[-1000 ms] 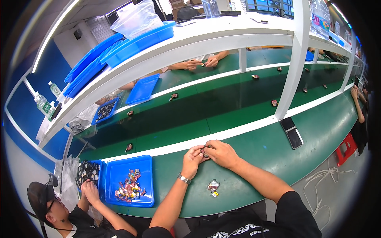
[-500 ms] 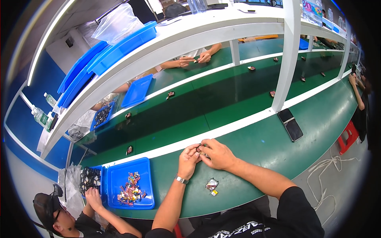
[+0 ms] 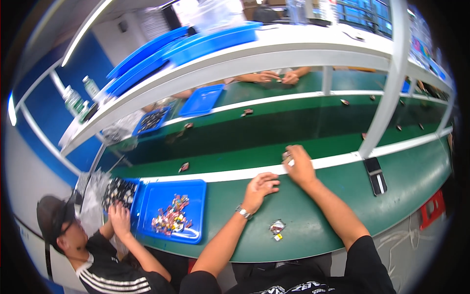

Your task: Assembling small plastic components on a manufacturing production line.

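Observation:
My right hand reaches over the white rail at the near side of the conveyor belt. Its fingers are closed on a small dark part, mostly hidden by them. Nearer to me, my left hand hovers above the green worktop, fingers slightly curled and apart, with nothing seen in it. A small bundle of silvery and yellow parts lies on the worktop between my forearms.
To the left stands a blue tray of small colourful parts. Beside it, a co-worker's hands are at a bin of black parts. A phone lies at right. White posts carry a shelf over the belt.
My hands have come apart. The right one has moved forward to the rail with the small part; the left has loosened its fingers. The whole view has shifted.

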`<state>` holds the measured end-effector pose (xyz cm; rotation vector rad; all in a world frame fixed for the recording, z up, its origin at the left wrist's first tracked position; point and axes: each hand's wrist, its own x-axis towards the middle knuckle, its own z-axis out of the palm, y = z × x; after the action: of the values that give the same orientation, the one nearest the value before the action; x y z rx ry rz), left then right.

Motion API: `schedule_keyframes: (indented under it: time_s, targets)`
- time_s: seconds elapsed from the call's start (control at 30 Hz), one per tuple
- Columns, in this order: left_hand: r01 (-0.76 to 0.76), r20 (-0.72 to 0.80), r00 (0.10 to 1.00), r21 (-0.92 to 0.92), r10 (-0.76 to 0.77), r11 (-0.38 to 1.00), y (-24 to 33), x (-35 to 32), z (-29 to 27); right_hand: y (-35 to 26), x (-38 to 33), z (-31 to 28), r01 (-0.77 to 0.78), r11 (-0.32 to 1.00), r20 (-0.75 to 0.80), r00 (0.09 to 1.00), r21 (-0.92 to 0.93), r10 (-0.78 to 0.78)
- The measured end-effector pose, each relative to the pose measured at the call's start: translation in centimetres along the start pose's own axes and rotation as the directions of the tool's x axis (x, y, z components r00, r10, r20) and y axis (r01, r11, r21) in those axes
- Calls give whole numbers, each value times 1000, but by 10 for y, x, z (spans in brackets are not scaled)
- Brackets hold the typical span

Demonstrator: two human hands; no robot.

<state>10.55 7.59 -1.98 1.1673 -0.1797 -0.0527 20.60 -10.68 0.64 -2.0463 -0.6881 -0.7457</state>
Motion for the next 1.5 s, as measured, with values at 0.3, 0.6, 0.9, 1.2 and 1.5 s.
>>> schedule_keyframes:
  time_s: [0.3,0.6,0.9,1.2,1.5]
  targets:
    - [-149,148,987,704,62,695,5,-12,19,-12,45,24,-121,681,132,942,-722,308]
    - [-450,349,892,752,289,481,-24,1,9,-134,87,218,201,965,746,615,166,-256]
    - [-323,378,922,638,81,699,-8,-1,7,-164,77,308,54,998,757,651,40,-65]
    - [-53,116,992,764,-56,643,-9,-3,-2,-141,101,166,-12,903,613,738,430,-282]
    - [187,110,977,-44,-181,981,6,1,-16,-58,0,-67,-47,958,552,825,282,-122]
